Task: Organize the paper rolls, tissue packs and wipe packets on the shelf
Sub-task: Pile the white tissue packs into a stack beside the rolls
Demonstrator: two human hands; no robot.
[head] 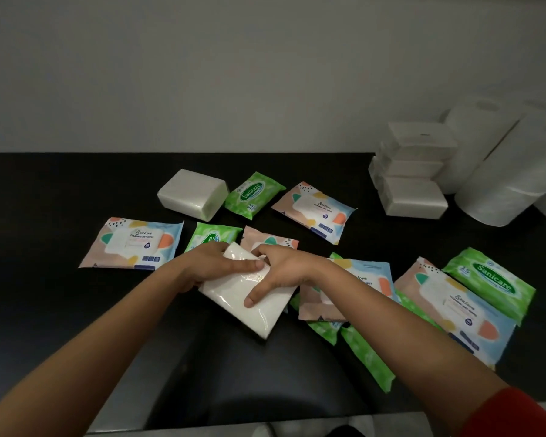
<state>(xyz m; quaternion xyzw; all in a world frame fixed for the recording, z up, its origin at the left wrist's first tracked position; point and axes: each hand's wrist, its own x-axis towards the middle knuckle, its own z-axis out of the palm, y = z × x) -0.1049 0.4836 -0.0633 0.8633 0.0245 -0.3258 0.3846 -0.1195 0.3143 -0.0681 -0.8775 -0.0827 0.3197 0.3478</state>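
Left hand (pixel 210 266) and right hand (pixel 281 272) both gripped white tissue pack (pixel 232 299), thumbs on top, fingers curled round far edge. Pack was tilted, near front middle of black shelf (pixel 44 190); could not tell if it touched. Green wipes (pixel 213 239) and pink wipes (pixel 133 244) lay flat close by. Pile (pixel 467 310) of more wipes lay at right. Second pack (pixel 193 198) lay further back. Tissue stack (pixel 413 175) stood back right, just beside big paper rolls (pixel 511 171).
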